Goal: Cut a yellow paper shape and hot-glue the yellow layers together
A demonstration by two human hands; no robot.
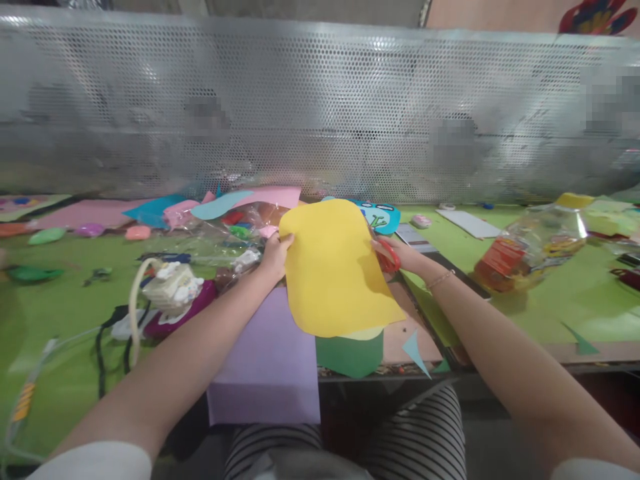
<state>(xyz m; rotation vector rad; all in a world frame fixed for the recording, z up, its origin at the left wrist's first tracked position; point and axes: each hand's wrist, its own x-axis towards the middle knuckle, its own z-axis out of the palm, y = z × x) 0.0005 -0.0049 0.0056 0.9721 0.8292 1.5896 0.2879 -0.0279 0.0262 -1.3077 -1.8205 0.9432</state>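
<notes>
A yellow foam sheet (333, 270) with rounded corners is held up over the table edge. My left hand (274, 257) pinches its left edge. My right hand (400, 257) grips red-handled scissors (387, 257) at the sheet's right edge; the blades are hidden behind the sheet. Under the sheet lie a pale yellow piece, a green sheet (350, 353) and a lilac sheet (267, 363) that hangs over the table edge.
Green table cover (65, 300) with coloured foam scraps, clear plastic wrap (220, 233), a white toy bag (170, 287) at left, a plastic packet (530, 250) at right. Perforated metal screen (320, 107) closes the back. Teal offcuts (415, 350) lie near the front edge.
</notes>
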